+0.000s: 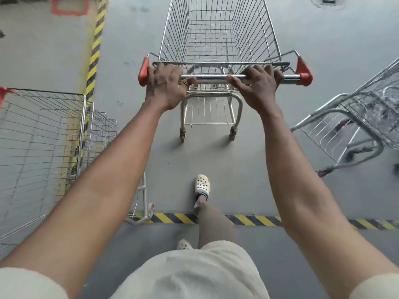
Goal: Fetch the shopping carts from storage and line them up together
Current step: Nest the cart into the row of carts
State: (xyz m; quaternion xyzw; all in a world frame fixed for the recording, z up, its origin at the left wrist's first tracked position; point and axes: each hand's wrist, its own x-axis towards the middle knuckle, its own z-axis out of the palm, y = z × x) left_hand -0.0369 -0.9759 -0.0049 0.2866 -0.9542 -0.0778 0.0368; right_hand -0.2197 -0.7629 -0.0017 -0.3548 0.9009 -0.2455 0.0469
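The shopping cart (218, 46) stands on the grey floor (323, 35) in front of the person. The left hand (165, 86) and the right hand (258, 85) hold its handle bar (210, 77), fingers curled round it. More carts wait on the left (41, 143) and the right (362, 117).

A shop's storage area: wire shopping carts (211, 77) on a grey floor (323, 29) marked with yellow-black hazard tape (248, 220).
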